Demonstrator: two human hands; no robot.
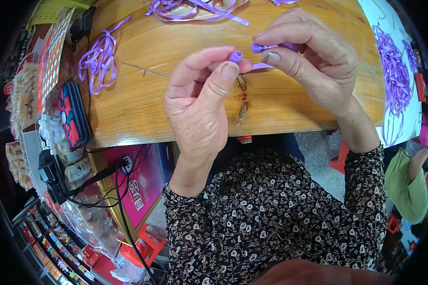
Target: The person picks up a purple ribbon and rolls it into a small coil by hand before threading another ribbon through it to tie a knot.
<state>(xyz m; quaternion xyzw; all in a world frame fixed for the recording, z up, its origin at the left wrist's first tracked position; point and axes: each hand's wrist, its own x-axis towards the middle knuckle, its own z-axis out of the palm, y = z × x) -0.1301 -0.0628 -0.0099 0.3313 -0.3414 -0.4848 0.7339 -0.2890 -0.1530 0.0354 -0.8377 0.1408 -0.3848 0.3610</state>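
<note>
Above the wooden table (290, 104), my left hand (199, 99) pinches a small purple plastic piece (236, 57) between thumb and index finger. It looks like a hollow, stepped cylinder with its round end facing up. Opposite it, my right hand (314, 61) is closed on a small purple piece with a rounded tip (257, 48), held by thumb and fingertips. The two purple pieces are apart, a short gap between them. A strip of flat purple ribbon (263, 66) shows below the right thumb; where it attaches is hidden.
Loose purple ribbons (100, 61) lie at the left, and more ribbons (199, 12) at the far edge. A thin metal tool (145, 70) rests left of my hands. At right sits a heap of purple ribbons (392, 71); at left, a patterned zip case (73, 116) and black cables (121, 204).
</note>
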